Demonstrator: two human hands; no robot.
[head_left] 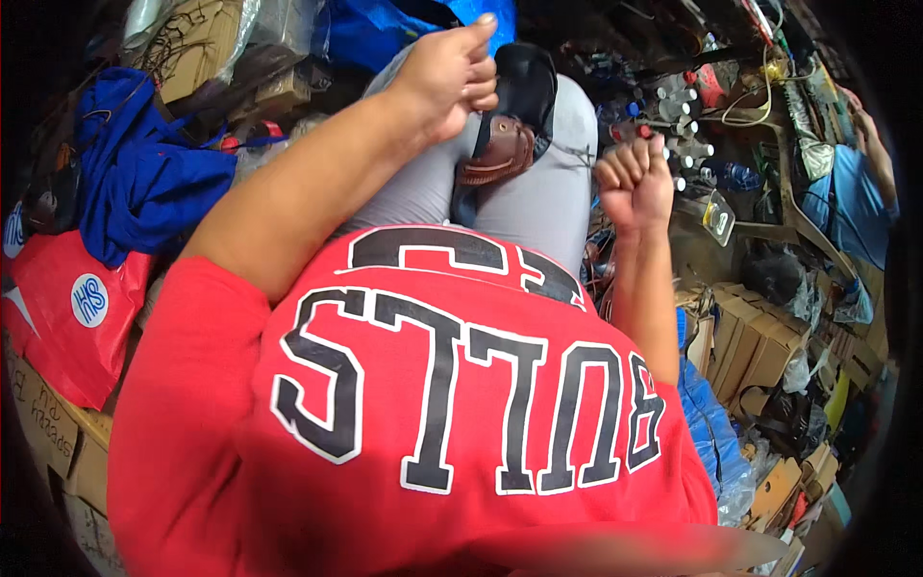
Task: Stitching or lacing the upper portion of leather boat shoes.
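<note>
A brown and black leather shoe (502, 149) rests on my lap between my grey-trousered knees, its dark opening facing up and a stitched edge showing on the brown part. My left hand (450, 82) is raised just left of the shoe, fingers curled in and thumb pointing up. Across from it, my right hand (636, 183) is closed beyond my right knee. A thin dark strand (575, 154) runs from beside the shoe toward the right hand; whether it reaches the fingers cannot be made out. What either fist holds is hidden.
Several small bottles (678, 120) stand crowded past my right knee. Blue cloth (144, 159) and a red bag (77, 317) lie to my left. Cardboard pieces (750, 332) and a blue plastic sheet (711, 423) are on the right. Someone's blue-clothed part (846, 207) shows at far right.
</note>
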